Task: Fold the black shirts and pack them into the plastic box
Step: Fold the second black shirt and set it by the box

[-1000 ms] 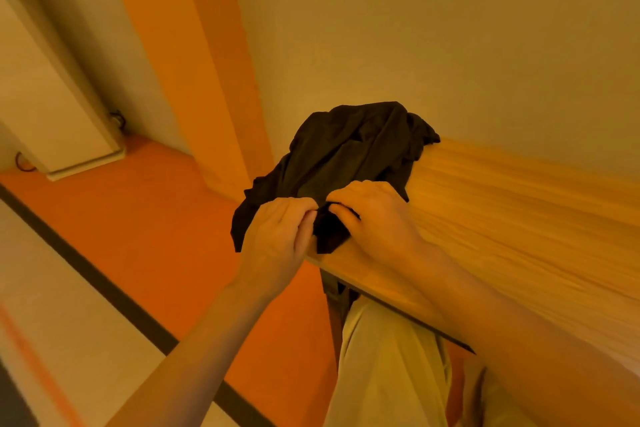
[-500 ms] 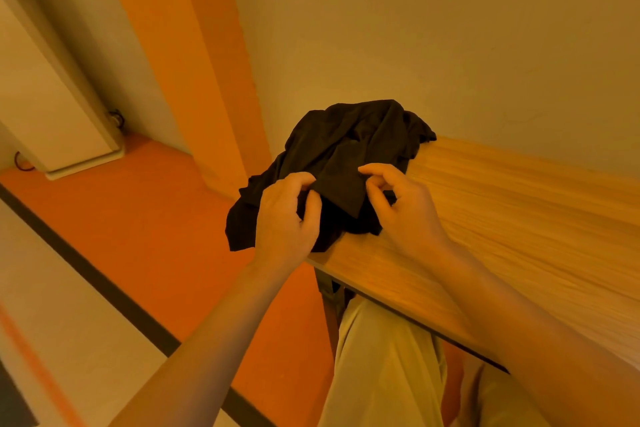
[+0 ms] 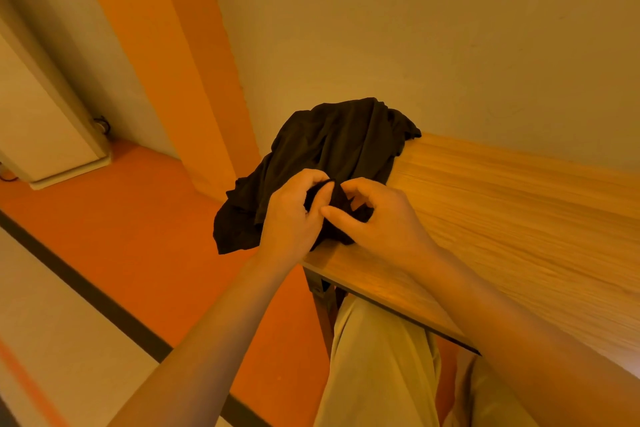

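One black shirt [image 3: 332, 156] lies crumpled at the left end of the wooden surface [image 3: 502, 218], part of it hanging over the left edge above the orange floor [image 3: 138, 236]. Left hand [image 3: 291, 218]: fingers curled closed, pinching a fold of the shirt near the front-left corner. Right hand [image 3: 384, 222], touching the left at the fingertips: fingers bent around the same bunch of cloth, thumb pressed against it. Light trousers [image 3: 381, 367] visible below the front edge.
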`<state>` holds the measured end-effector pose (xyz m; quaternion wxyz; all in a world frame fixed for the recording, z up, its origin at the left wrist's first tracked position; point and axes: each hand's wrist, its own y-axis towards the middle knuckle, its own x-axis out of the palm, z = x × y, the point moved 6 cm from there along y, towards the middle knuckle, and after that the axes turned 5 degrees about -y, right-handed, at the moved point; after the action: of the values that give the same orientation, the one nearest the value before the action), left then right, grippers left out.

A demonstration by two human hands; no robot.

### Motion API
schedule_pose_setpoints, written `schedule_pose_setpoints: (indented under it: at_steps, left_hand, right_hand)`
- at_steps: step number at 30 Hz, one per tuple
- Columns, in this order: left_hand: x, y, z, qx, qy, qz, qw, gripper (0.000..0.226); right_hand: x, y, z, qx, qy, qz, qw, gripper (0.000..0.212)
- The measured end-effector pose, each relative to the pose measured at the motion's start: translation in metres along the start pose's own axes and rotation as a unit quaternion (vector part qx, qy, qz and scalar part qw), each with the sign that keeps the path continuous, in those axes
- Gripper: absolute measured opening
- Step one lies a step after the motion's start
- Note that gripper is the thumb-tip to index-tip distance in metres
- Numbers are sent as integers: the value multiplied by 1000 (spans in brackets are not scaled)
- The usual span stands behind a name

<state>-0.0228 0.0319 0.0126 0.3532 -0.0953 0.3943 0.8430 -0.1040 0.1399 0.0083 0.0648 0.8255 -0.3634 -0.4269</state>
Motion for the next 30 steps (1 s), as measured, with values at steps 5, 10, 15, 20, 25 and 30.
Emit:
schedule_pose_setpoints:
  at_steps: [5,10,15,20,25,30]
  left_hand:
    - [-9,1,2,3,-2,23,1000,9]
    - [-11,-1,-6,27,80,7,996,14]
    - [-20,-5,-21,-33,126,61,990,18]
    - [-34,1,-24,-59,119,116,984,21]
    - [-53,11,-31,-73,146,150,975,22]
    - [-56,15,-27,-53,111,163,979,21]
  right_hand:
    - [1,-1,7,27,60,8,998,14]
    - [-8,0,22,100,196,50,974,15]
    - [-21,-1,24,109,167,70,977,15]
    - [-32,0,26,54,11,87,995,26]
    - [-59,5,40,46,-14,110,993,20]
    - [-74,2,48,23,-44,72,996,30]
